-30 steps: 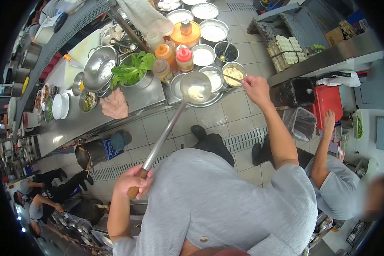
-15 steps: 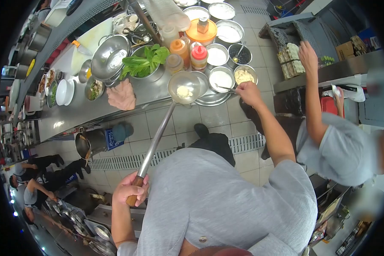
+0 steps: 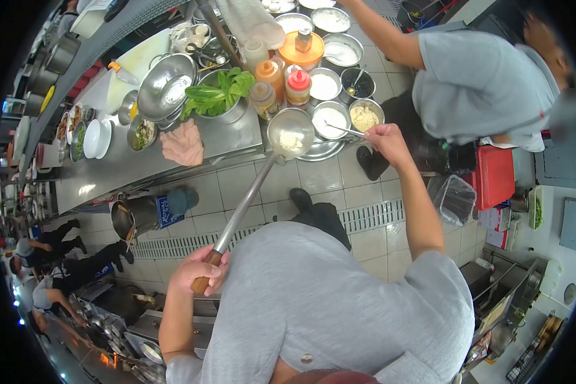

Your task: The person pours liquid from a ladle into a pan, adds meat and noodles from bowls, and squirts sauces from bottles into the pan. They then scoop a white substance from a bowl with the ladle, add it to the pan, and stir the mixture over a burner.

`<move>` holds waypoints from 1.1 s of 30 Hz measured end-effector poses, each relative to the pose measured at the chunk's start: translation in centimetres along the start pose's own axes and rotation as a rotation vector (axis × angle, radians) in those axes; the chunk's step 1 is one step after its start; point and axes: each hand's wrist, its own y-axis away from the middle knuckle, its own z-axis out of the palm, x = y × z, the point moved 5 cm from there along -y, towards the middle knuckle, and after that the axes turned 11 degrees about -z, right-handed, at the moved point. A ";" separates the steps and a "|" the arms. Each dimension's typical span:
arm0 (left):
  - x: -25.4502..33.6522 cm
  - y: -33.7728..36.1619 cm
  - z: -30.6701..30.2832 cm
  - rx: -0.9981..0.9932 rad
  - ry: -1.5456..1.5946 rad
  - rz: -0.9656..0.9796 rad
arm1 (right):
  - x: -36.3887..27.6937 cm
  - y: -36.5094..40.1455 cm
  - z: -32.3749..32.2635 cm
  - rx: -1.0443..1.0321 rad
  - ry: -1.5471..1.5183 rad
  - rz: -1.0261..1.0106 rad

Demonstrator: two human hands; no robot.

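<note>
My left hand (image 3: 201,271) is wrapped round the wooden handle of a long metal ladle. The ladle's round bowl (image 3: 290,133) hangs at the counter's front edge, with a small heap of pale yellow paste in it. At the right, my right hand (image 3: 389,144) pinches the end of a thin metal spoon (image 3: 345,130). The spoon's far end reaches over a tin of white powder (image 3: 330,119). Close beside my right fingers stands a tin of yellowish paste (image 3: 364,116). Squeeze bottles with a red cap (image 3: 298,88) and an orange cap (image 3: 270,78) stand behind the ladle.
Leafy greens (image 3: 219,95), steel bowls (image 3: 168,88) and a pink cloth (image 3: 182,143) sit on the counter (image 3: 109,178). A co-worker (image 3: 483,83) leans in at the upper right, near a red bin (image 3: 494,177). A pot (image 3: 134,217) stands on the floor; more people are at the far left.
The ladle's bowl has moved right, nearer the tins. My right hand has shifted slightly right with the spoon. The co-worker has moved up and now reaches across the top.
</note>
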 end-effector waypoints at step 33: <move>-8.2 6.2 -1.0 0.179 0.299 0.204 | -1.0 -10.4 10.2 -0.412 0.442 -0.125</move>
